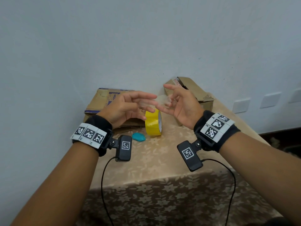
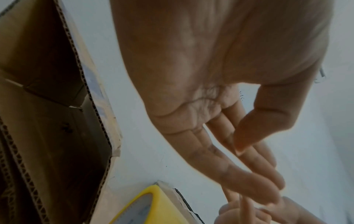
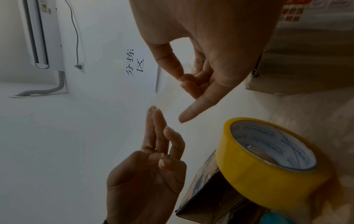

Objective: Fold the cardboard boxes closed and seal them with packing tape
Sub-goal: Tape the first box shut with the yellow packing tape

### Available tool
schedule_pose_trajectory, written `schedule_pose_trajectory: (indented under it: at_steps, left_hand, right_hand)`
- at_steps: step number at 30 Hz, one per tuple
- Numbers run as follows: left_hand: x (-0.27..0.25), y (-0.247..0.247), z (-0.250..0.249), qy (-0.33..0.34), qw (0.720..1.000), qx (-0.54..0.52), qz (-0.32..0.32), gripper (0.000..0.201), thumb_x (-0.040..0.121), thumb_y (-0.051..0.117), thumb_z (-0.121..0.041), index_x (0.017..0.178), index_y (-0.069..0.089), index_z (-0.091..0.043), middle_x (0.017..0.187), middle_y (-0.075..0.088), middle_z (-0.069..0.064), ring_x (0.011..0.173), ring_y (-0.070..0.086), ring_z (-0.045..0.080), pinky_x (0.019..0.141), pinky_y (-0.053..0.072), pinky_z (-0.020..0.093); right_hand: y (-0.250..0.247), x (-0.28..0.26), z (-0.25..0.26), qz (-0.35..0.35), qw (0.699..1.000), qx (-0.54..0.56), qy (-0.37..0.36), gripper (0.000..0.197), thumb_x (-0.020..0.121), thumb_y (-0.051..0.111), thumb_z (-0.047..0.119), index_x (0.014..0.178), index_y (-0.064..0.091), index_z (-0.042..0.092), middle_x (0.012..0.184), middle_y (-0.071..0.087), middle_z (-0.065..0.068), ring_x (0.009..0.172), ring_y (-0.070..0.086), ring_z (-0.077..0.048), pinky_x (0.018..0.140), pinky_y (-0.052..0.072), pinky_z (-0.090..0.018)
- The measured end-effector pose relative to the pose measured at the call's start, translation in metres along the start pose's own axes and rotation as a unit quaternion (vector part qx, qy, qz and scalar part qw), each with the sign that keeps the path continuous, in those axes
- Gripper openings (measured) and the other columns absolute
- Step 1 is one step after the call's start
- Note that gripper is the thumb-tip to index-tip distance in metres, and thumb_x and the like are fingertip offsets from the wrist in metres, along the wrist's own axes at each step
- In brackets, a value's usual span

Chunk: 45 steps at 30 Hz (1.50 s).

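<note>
Your right hand (image 1: 182, 103) pinches a clear tape piece (image 1: 161, 101) stretching sideways toward your loose left hand (image 1: 125, 108); the tape roll (image 1: 154, 123) stands on edge below your grip

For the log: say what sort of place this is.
Probably a small indoor packing or sorting corner. Worn cardboard boxes and a yellow tape roll sit on a cloth-covered table against a plain wall, and a printed wall sign with Chinese characters shows.

You see a white sheet (image 3: 142, 66) on the wall reading 分拣区 in black characters. The left cardboard box (image 1: 104, 101) shows blue letters, "WROU", cut off by your hand. The right box (image 1: 189, 88) carries a red-printed label (image 3: 295, 9), too blurred to read. The tape roll's (image 3: 272, 151) core has blue print, illegible.
</note>
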<state>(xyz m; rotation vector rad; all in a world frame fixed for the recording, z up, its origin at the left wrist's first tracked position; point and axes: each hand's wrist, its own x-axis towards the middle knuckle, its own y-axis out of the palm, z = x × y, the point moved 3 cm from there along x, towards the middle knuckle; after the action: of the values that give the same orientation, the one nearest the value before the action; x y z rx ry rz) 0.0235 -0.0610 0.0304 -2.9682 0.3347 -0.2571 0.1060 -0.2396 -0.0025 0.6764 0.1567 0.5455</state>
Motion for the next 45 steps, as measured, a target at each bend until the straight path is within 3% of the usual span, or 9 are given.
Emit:
schedule_pose_trajectory:
  at_steps: [6,13,18,22,25,30,37,42,45]
  left_hand:
    - [0.003,0.005,-0.005,0.042,0.994,0.075,-0.073,0.040,0.087,0.066,0.008,0.124,0.065,-0.005,0.120,0.074,0.013,0.106,0.072,0.025,0.072,0.062,0.028]
    - [0.018,0.007,-0.015,0.086,0.968,0.133,-0.193,0.015,0.095,0.068,-0.015,0.105,0.076,-0.007,0.086,0.075,0.003,0.067,0.062,0.014,0.054,0.051,0.022]
    - [0.031,0.009,-0.024,0.144,0.957,0.083,-0.240,0.013,0.092,0.073,-0.016,0.088,0.081,-0.026,0.121,0.069,0.013,0.102,0.066,0.017,0.073,0.055,0.029]
    - [0.041,0.015,-0.031,0.136,0.959,0.019,-0.249,0.007,0.094,0.069,-0.011,0.095,0.076,-0.010,0.133,0.066,0.006,0.114,0.067,0.020,0.089,0.058,0.036]
    - [0.050,0.022,-0.037,0.120,0.961,0.002,-0.248,0.009,0.093,0.070,-0.008,0.101,0.071,-0.003,0.125,0.071,0.011,0.113,0.068,0.024,0.094,0.058,0.039]
    - [0.068,0.040,-0.037,0.082,0.963,0.082,-0.243,0.020,0.085,0.076,0.001,0.102,0.071,-0.006,0.091,0.074,0.015,0.087,0.072,0.025,0.077,0.060,0.034]
    - [0.086,0.063,-0.030,0.041,0.965,0.149,-0.213,0.029,0.083,0.078,0.003,0.110,0.072,-0.005,0.086,0.061,0.028,0.080,0.069,0.025,0.066,0.061,0.031]
    - [0.094,0.066,-0.024,0.010,0.971,0.151,-0.187,0.066,0.081,0.081,0.002,0.137,0.058,-0.024,0.094,0.073,0.027,0.081,0.073,0.026,0.064,0.059,0.029]
    - [0.098,0.067,-0.021,0.000,0.972,0.157,-0.173,0.069,0.082,0.078,0.005,0.142,0.054,-0.021,0.091,0.073,0.022,0.080,0.071,0.023,0.065,0.059,0.031]
  right_hand:
    - [-0.004,-0.003,-0.003,-0.008,0.999,0.004,0.044,0.051,0.085,0.042,0.000,0.132,0.062,0.006,0.072,0.041,-0.005,0.056,0.043,-0.014,0.075,0.062,-0.045]
    - [-0.007,-0.011,-0.004,0.007,0.994,-0.019,0.104,0.047,0.088,0.047,0.007,0.132,0.061,0.010,0.067,0.042,-0.001,0.056,0.043,-0.014,0.072,0.063,-0.045]
    - [-0.010,-0.016,0.001,-0.003,0.994,-0.014,0.110,0.043,0.096,0.062,0.029,0.135,0.059,0.011,0.067,0.045,-0.003,0.056,0.048,-0.016,0.070,0.063,-0.045]
    - [-0.016,-0.020,0.009,-0.013,0.996,-0.004,0.092,0.050,0.095,0.066,0.045,0.132,0.058,0.012,0.068,0.047,-0.003,0.055,0.050,-0.016,0.066,0.063,-0.043]
    - [-0.020,-0.023,0.019,-0.028,0.998,0.019,0.060,0.046,0.098,0.065,0.036,0.134,0.056,0.011,0.067,0.043,-0.002,0.050,0.045,-0.013,0.062,0.062,-0.038]
    - [-0.031,-0.020,0.043,-0.048,0.997,0.052,-0.029,0.038,0.097,0.061,0.018,0.133,0.058,0.004,0.061,0.039,0.000,0.044,0.036,-0.011,0.054,0.057,-0.029]
    - [-0.057,-0.011,0.081,-0.138,0.963,-0.030,-0.231,0.030,0.090,0.049,-0.002,0.110,0.071,0.005,0.074,0.053,-0.004,0.065,0.052,-0.015,0.068,0.055,-0.032]
    - [-0.077,-0.001,0.083,-0.203,0.936,-0.210,-0.196,0.028,0.095,0.048,0.003,0.108,0.070,0.014,0.093,0.070,-0.002,0.081,0.066,-0.016,0.081,0.052,-0.028]
    - [-0.085,0.004,0.071,-0.191,0.928,-0.291,-0.135,0.025,0.097,0.049,0.004,0.111,0.067,0.013,0.097,0.076,-0.008,0.087,0.074,-0.019,0.070,0.053,-0.024]
